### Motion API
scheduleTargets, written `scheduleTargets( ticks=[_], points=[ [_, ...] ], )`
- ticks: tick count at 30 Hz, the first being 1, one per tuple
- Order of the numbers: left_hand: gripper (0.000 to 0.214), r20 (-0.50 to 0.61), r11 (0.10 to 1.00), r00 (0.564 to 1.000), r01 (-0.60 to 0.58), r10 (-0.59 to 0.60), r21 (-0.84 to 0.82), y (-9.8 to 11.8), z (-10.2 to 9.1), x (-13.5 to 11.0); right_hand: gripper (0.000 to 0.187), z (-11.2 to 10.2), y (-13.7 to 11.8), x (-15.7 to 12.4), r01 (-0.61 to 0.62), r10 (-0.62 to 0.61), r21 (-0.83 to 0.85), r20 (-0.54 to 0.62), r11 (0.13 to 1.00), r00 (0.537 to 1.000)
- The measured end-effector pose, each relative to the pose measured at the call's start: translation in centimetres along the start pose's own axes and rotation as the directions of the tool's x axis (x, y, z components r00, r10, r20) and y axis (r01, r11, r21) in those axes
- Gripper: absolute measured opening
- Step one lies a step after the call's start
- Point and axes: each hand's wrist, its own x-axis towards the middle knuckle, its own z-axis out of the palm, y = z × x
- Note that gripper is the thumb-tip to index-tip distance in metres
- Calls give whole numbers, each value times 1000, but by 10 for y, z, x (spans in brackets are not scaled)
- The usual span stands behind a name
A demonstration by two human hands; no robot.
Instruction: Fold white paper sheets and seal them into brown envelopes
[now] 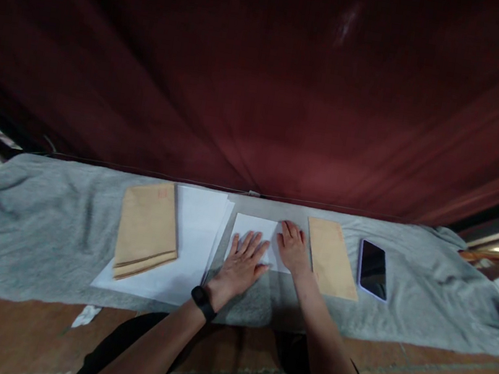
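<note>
A small white sheet of paper (255,225), which looks folded, lies on the grey cloth in front of me. My left hand (241,267) rests flat on its left and middle part, fingers spread, and wears a black band at the wrist. Over the paper's right end lies my right hand (293,248), its fingers slightly bent and pressed down on it. Part of the paper is hidden beneath both hands. Just right of my right hand is a single brown envelope (333,261).
To the left, a stack of brown envelopes (148,222) sits on larger white sheets (197,238). A phone (373,269) lies at the right. The grey cloth (431,289) covers a long low surface against a dark red panel (262,101). A crumpled white scrap (86,316) is on the tiled floor.
</note>
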Motion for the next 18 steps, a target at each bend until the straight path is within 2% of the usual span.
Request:
scheduleTargets(
  ticks=[4, 10, 12, 14, 18],
  points=[
    [57, 36, 998, 998, -53, 53, -20, -6, -8, -5, 42, -5, -4, 9, -44, 44, -4, 17, 999, 999],
    [54, 113, 991, 988, -98, 108, -87, -16, -21, -11, 33, -23, -2, 14, -176, 176, -10, 86, 984, 981],
    [53, 124, 987, 984, -111, 125, -114, -20, -24, -13, 27, -29, 1, 14, -243, 234, 55, 134, 968, 963],
    [51, 139, 985, 982, -111, 129, -134, -25, -27, -14, 21, -35, 6, 13, -294, 252, 169, 230, 941, 940],
    [47, 164, 991, 984, -54, 75, -126, -36, -34, -12, 17, -48, 17, 6, -306, 166, 333, 388, 892, 906]
  ],
)
